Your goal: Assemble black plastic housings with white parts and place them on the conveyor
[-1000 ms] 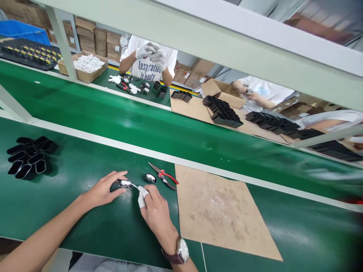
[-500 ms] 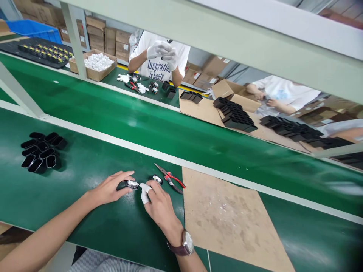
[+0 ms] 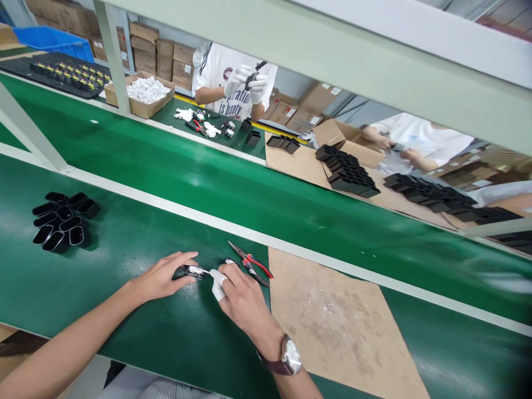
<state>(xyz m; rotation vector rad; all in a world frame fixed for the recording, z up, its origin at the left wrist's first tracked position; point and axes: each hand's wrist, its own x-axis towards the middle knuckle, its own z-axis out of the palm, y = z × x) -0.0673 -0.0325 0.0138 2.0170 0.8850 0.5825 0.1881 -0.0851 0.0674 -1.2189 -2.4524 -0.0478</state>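
Observation:
My left hand holds a small black part with a white top between thumb and fingers, just above the green table. My right hand, with white covers on two fingers, pinches a thin white strand that runs to the black part. A second black part lies mostly hidden behind my right hand. Red-handled pliers rest just beyond that hand, with their jaws pointing up and left.
Several black oval tubes stand at the left. Brown cardboard lies at the right. Beyond a white rail runs a green belt. Across it, people handle parts near black housings and a box of white pieces.
My right hand has moved slightly right, away from my left, and more of the white strand shows. It now covers more of the second black part. My left hand has barely moved.

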